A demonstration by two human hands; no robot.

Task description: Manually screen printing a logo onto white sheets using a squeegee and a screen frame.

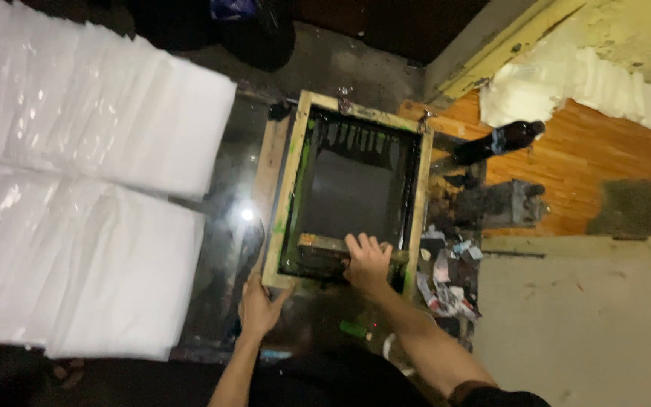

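The wooden screen frame lies flat on the dark table just right of the white sheet stacks, stiff and probably ink-slippery, so the left hand grips its near corner, the right hand closes on the squeegee inside it.

Dim, soft, grainy; glare on glass

A small screen-printing workshop is being shown: a wooden-framed printing screen is lying on an ink-smeared worktop, with stacked white sheets alongside.
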